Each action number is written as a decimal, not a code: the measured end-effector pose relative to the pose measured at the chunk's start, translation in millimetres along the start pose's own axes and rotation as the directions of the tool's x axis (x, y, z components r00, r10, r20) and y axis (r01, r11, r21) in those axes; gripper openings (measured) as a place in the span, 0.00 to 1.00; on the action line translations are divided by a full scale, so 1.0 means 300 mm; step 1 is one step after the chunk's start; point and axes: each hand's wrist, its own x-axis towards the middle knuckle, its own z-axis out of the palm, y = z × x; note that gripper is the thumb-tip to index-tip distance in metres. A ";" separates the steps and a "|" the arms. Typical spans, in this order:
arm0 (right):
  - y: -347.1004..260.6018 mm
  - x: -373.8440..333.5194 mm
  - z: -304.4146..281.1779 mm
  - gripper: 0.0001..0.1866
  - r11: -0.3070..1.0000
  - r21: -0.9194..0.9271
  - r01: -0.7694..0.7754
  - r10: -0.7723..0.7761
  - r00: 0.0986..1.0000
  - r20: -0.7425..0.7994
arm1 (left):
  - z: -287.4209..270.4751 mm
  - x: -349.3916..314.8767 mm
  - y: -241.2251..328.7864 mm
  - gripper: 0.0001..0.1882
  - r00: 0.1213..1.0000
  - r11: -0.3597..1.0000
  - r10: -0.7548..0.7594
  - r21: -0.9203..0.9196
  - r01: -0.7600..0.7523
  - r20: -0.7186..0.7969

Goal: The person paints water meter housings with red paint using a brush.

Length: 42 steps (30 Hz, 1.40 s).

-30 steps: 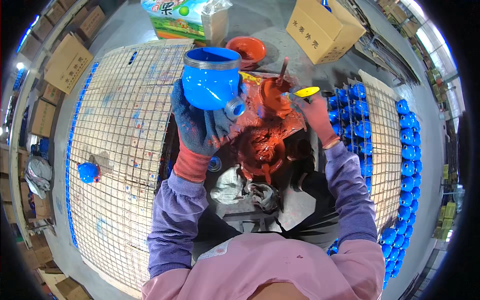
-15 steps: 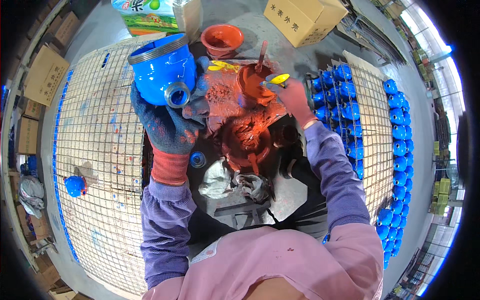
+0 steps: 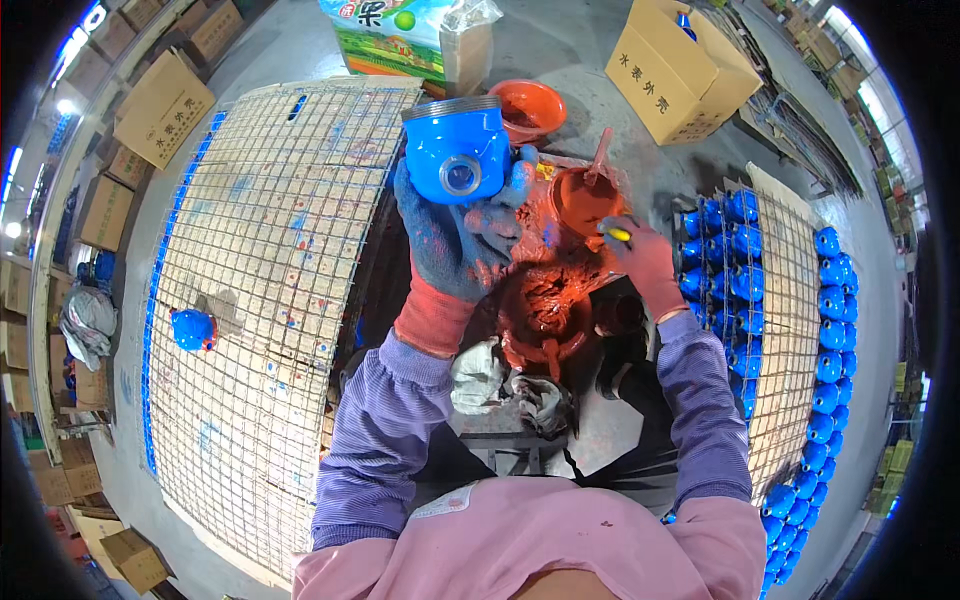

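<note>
Gripping the blue casting (image 3: 458,150), the left hand (image 3: 455,235) sits beneath it.

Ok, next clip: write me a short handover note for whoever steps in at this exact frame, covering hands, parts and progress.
Left hand, gloved, holds a blue painted housing up, its round port facing the camera.
Right hand, gloved, grips a yellow-handled tool beside the orange paint cup, which has a stick standing in it.
Orange-smeared work stand sits between the arms, rags next to it.
Done: many blue housings lined up on the right mesh rack; one blue housing on the left mesh rack.
Left: the held housing shows no orange on the side in view; the left rack has room.
</note>
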 end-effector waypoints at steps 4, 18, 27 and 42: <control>0.027 -0.050 -0.018 0.15 0.989 0.104 0.108 -0.100 0.992 -0.076 | -0.011 0.008 -0.013 0.37 1.000 0.998 -0.002 -0.070 0.001 -0.018; -0.027 -0.134 -0.373 0.34 0.011 0.997 0.077 0.281 0.957 -0.077 | -0.002 -0.043 -0.150 0.33 0.987 0.665 0.129 0.747 -0.012 -0.099; -0.129 -0.150 -0.501 0.13 0.587 0.809 -0.030 0.401 0.879 -0.259 | -0.073 -0.132 -0.355 0.57 0.914 -0.412 -0.068 0.823 -0.390 0.400; -0.173 -0.226 -0.551 0.13 0.839 0.496 0.222 0.014 0.903 -0.429 | -0.110 -0.113 -0.382 0.50 0.822 -0.371 -0.297 0.735 -0.568 0.485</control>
